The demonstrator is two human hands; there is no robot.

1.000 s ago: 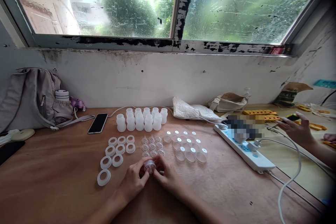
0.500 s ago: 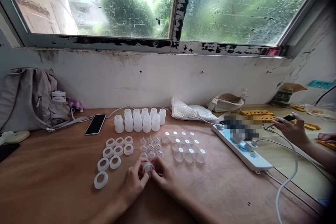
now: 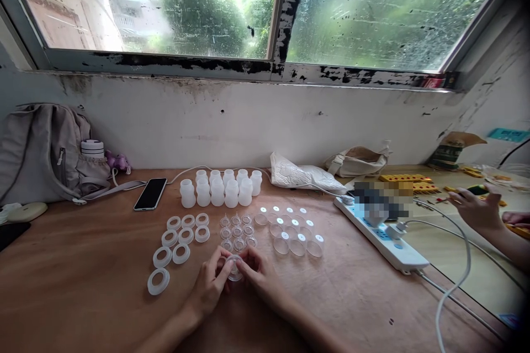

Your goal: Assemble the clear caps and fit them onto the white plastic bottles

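Left hand (image 3: 211, 281) and right hand (image 3: 259, 273): grip closed on clear part (image 3: 234, 268) (both sides), rings (image 3: 161, 257) to the left.

- Clear piece (image 3: 235, 276), in the grip: partly covered by fingers (image 3: 224, 271).
- Dark object (image 3: 388, 203), right of and beyond the grip: pixelated (shape unreadable).
- Backpack (image 3: 45, 149), far left of the grip: cut off.

Left hand (image 3: 208, 281), right hand (image 3: 260, 276) and both forearms (image 3: 176, 322) appear bare.
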